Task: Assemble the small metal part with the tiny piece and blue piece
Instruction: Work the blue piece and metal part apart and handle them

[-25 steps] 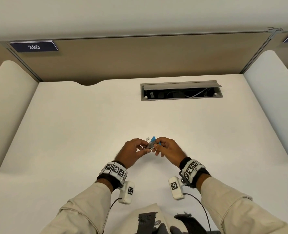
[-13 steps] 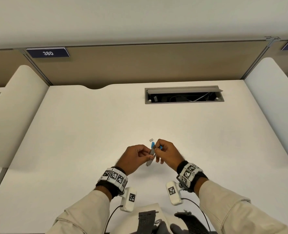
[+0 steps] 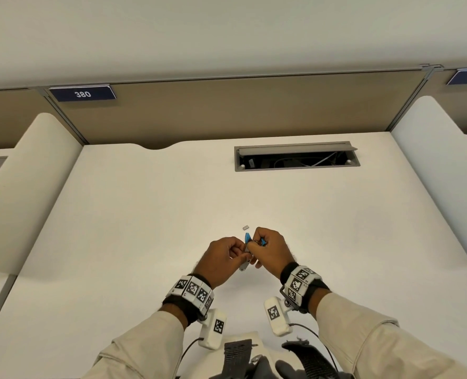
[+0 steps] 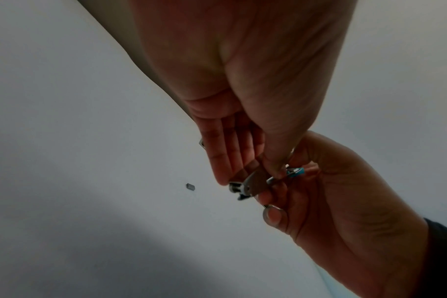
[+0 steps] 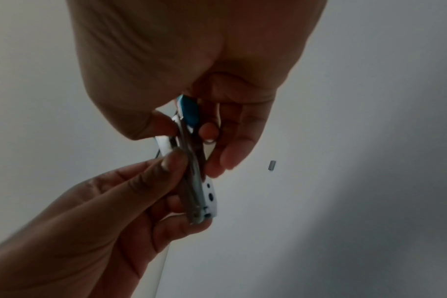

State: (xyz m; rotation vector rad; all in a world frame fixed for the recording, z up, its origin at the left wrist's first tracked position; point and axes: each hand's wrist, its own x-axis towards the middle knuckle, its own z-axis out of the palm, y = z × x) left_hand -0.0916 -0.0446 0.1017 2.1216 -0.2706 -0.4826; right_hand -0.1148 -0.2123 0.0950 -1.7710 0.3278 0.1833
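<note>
Both hands work above the white desk (image 3: 144,214). The left hand (image 3: 221,259) pinches the small metal part (image 5: 199,193) between thumb and fingertips; the right hand (image 3: 272,251) grips the blue piece (image 5: 189,113), held against the part's upper end. Whether the two are seated cannot be told. The tiny piece (image 3: 245,227) lies loose on the desk just beyond the hands, not yet fitted; judged roughly midway.
</note>
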